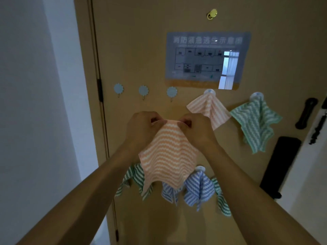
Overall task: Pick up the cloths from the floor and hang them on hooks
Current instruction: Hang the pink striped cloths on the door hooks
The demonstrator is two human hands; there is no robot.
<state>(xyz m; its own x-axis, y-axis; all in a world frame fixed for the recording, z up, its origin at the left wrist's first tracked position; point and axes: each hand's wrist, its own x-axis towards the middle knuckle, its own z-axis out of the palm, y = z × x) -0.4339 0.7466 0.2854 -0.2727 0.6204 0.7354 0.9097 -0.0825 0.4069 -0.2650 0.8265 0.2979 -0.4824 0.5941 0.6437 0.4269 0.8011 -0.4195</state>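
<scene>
Holding orange striped cloth (pixel 168 152) by top edge, your left hand (pixel 141 128) and right hand (pixel 196 129) fingers pinching it taut, ready for empty hook (pixel 171 92) on door (pixel 141 50).

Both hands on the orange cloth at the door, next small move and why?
Probably lift the orange-and-white striped cloth up to the nearest bare blue scalloped hook. The left hand and right hand pinch its top edge just below that hook, and the hooks to the right already carry cloths.
</scene>
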